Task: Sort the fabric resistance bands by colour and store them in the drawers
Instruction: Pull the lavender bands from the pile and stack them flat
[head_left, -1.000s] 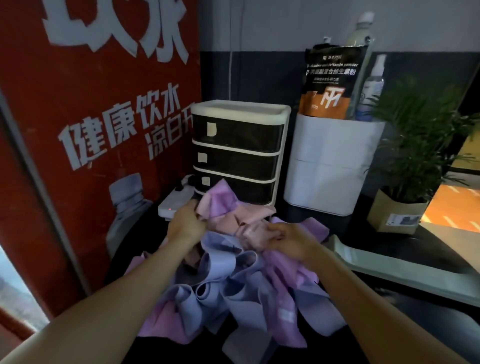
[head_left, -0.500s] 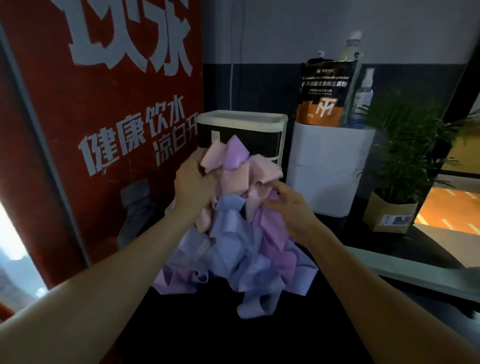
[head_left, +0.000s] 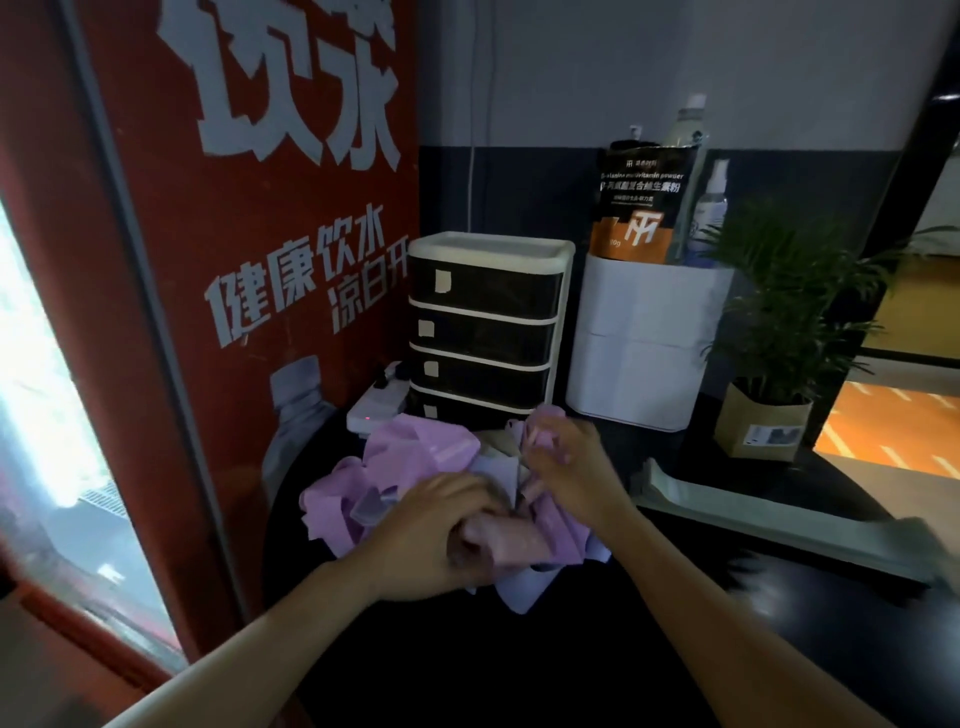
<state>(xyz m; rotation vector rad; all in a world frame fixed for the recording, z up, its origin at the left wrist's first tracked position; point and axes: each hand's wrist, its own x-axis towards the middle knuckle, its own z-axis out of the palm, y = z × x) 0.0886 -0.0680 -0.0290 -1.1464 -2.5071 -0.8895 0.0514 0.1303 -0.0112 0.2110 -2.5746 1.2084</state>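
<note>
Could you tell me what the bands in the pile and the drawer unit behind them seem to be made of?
The bands look like soft woven fabric with a matt finish: they crumple and fold loosely, in pink, purple and lilac. The drawer unit looks like plastic: a smooth cream frame around dark, possibly translucent drawer fronts with a slight sheen, though the dim light leaves that open.

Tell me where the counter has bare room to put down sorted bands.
Bare dark counter lies in front of the band pile, between the forearms. Another patch lies right of the pile, before the tray. It is crowded between pile and drawers, near the power strip.
</note>
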